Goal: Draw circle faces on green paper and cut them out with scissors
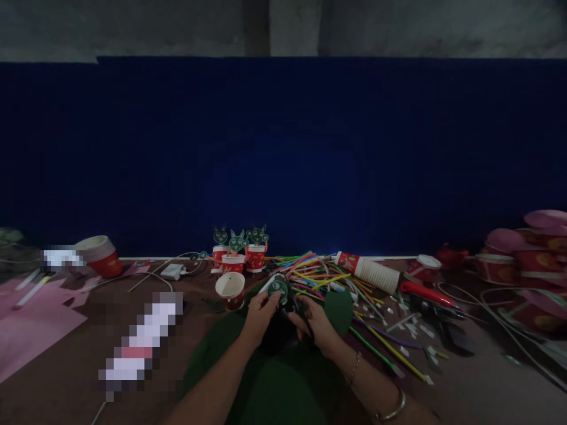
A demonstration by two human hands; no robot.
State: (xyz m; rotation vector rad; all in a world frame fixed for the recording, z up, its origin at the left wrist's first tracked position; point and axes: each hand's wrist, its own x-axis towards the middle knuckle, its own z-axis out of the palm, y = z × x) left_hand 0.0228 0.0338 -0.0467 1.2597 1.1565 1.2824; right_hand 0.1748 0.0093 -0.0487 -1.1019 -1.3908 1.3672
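Note:
Pinched in my left hand [261, 314] is a dark green paper piece [277, 290] with a pale face-like drawing. My right hand [312, 321] is closed on black scissors [306, 321], their blades close to the piece's right edge. Large dark green paper [274, 386] lies beneath both hands. A red paper cup [230, 290] with a white inside stands to the left of my left hand. Behind it are several red cups [256, 258] carrying green animal faces with ears.
Coloured pipe cleaners [321, 274] lie behind my hands. A stack of cups [376, 274] rests sideways to their right, near a red-handled tool [427, 293]. Pink paper [39, 321] and stacked cups [101, 257] are at left. More red cups [538, 265] and cables fill the right.

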